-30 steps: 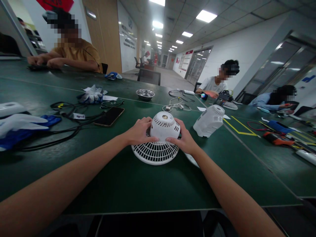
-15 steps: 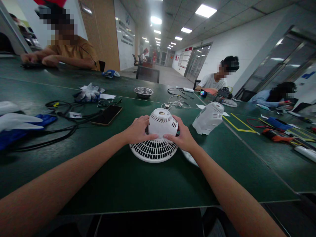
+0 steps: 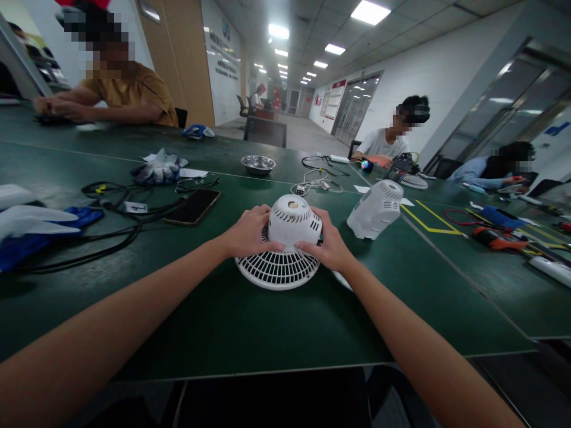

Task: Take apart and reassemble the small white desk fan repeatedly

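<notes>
A white domed housing [image 3: 294, 220] with vent slots and a hole in its top sits over a round white fan grille [image 3: 279, 272] on the green table [image 3: 250, 333]. My left hand [image 3: 253, 232] grips the housing from the left, its thumb along the lower front. From the right, my right hand [image 3: 331, 242] wraps round the same housing, thumb towards the other thumb. Another white slotted housing [image 3: 375, 211] stands to the right. Part of a white round piece [image 3: 342, 280] shows beneath my right wrist.
Left lie a phone [image 3: 194, 207], black cables [image 3: 129, 235] and gloves [image 3: 159, 167]. Beyond my hands are a metal bowl [image 3: 258, 164] and a white cable [image 3: 317, 183]. Orange-and-black tools [image 3: 499, 239] lie right. Several people sit across the table.
The view has shifted slightly, and less of the white round piece shows beside my right wrist. Both hands keep their hold on the domed housing.
</notes>
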